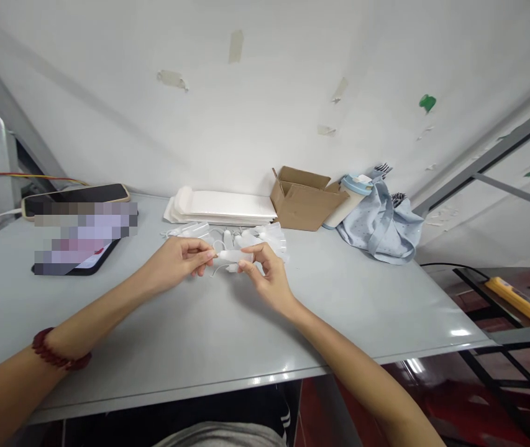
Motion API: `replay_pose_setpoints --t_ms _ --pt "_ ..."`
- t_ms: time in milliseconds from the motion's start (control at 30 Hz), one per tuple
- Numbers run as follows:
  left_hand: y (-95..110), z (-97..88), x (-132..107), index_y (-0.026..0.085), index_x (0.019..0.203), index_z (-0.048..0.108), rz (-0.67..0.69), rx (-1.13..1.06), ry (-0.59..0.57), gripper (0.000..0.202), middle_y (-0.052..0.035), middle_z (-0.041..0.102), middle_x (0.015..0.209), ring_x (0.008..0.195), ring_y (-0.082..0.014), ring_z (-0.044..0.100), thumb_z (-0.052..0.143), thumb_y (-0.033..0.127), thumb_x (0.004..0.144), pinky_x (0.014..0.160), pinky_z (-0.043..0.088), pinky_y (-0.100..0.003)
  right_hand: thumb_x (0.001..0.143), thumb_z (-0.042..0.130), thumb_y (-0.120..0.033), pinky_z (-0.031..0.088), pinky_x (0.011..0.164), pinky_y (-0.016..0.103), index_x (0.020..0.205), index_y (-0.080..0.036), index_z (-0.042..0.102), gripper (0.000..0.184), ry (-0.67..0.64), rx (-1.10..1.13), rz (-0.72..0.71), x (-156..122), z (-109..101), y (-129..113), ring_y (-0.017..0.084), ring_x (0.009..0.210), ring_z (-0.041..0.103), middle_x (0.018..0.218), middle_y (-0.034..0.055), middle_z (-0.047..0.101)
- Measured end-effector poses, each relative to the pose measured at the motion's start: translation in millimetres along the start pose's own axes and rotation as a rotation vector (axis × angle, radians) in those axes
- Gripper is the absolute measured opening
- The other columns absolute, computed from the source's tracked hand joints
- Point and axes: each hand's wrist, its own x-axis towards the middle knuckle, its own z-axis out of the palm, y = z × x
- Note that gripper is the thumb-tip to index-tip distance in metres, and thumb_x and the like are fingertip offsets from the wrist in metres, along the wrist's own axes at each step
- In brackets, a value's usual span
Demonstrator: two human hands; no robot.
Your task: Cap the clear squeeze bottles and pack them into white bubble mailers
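between left hand [176, 264] and right hand [270, 279], both grips pinch one translucent piece [233, 256], apparently mid-handling; beyond them, similar pieces [248, 238] lie loose, completion unverified.

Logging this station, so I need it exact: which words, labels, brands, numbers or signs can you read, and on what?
No readable text anywhere.
Lit smartphone: screen pixelated, unreadable.
Held white piece: any marking too small.
Yellow power strip: likewise.
Cardboard box, white stack: no lettering visible.
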Motion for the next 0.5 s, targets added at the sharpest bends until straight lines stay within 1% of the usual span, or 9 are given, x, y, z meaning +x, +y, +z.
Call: replay_pose_setpoints --t_ms 67,133,200,233,300,367,433,500 --pt "1.4 -8.3 1.2 0.018 0.07 0.066 -0.008 0.036 0.063 0.034 0.001 0.057 0.052 0.054 -0.0154 0.052 0.06 0.051 0.073 0.055 0.039 -0.026 0.088 0.061 -0.032 0.046 0.068 0.029 0.108 -0.02 0.054 0.024 -0.035 -0.081 -0.029 3.1 -1.1 3.8 0.017 0.079 0.062 0.082 0.001 0.067" --pt "1.6 -18.5 2.4 0.018 0.074 0.068 -0.029 0.085 0.162 0.033 0.0009 0.059 0.055 0.058 -0.0158 0.054 0.059 0.05 0.074 0.057 0.039 -0.025 0.087 0.063 -0.025 0.048 0.077 0.033 0.115 -0.02 0.051 0.031 -0.072 -0.197 -0.094 5.8 -3.2 7.7 0.019 0.086 0.062 0.091 0.0032 0.069" --pt "0.4 -28.3 4.2 0.017 0.078 0.069 -0.063 0.142 0.249 0.031 0.0012 0.06 0.057 0.062 -0.0159 0.055 0.059 0.046 0.075 0.06 0.038 -0.024 0.085 0.065 -0.018 0.046 0.085 0.038 0.116 -0.02 0.052 0.033 -0.122 -0.356 -0.169 7.9 -6.1 11.0 0.022 0.096 0.061 0.101 0.0069 0.07" --pt "-0.6 -32.3 5.4 0.017 0.079 0.069 -0.082 0.175 0.279 0.029 0.0013 0.06 0.057 0.062 -0.0158 0.055 0.059 0.044 0.076 0.061 0.038 -0.024 0.085 0.067 -0.016 0.046 0.087 0.04 0.114 -0.019 0.055 0.031 -0.154 -0.444 -0.198 8.6 -7.5 12.3 0.024 0.1 0.06 0.105 0.0087 0.069" --pt "-3.3 -37.3 8.4 0.017 0.079 0.069 -0.112 0.254 0.311 0.027 0.0014 0.06 0.058 0.062 -0.0161 0.055 0.057 0.041 0.078 0.06 0.037 -0.024 0.083 0.07 -0.014 0.045 0.086 0.042 0.11 -0.018 0.058 0.029 -0.22 -0.602 -0.226 9.6 -9.9 14.2 0.027 0.106 0.056 0.108 0.0108 0.069" --pt "-6.7 -38.3 11.7 0.018 0.079 0.069 -0.123 0.326 0.325 0.024 0.0006 0.062 0.059 0.063 -0.0175 0.056 0.055 0.037 0.079 0.061 0.036 -0.025 0.082 0.071 -0.012 0.044 0.085 0.042 0.11 -0.016 0.06 0.031 -0.27 -0.706 -0.236 10.1 -11.0 15.8 0.028 0.106 0.055 0.109 0.0116 0.069" --pt "-11.3 -37.0 14.6 0.019 0.072 0.067 -0.119 0.375 0.346 0.019 -0.0008 0.063 0.06 0.065 -0.0194 0.057 0.055 0.033 0.078 0.063 0.036 -0.027 0.082 0.071 -0.009 0.043 0.084 0.041 0.112 -0.016 0.061 0.032 -0.297 -0.765 -0.249 10.4 -11.1 17.1 0.028 0.106 0.054 0.111 0.0118 0.069" --pt "-17.6 -35.6 16.5 0.021 0.06 0.062 -0.096 0.419 0.366 0.02 -0.0019 0.06 0.056 0.063 -0.0202 0.055 0.056 0.031 0.076 0.061 0.032 -0.028 0.083 0.069 -0.007 0.043 0.083 0.04 0.112 -0.016 0.062 0.032 -0.305 -0.793 -0.268 10.5 -10.7 18.0 0.027 0.105 0.054 0.112 0.0116 0.069"
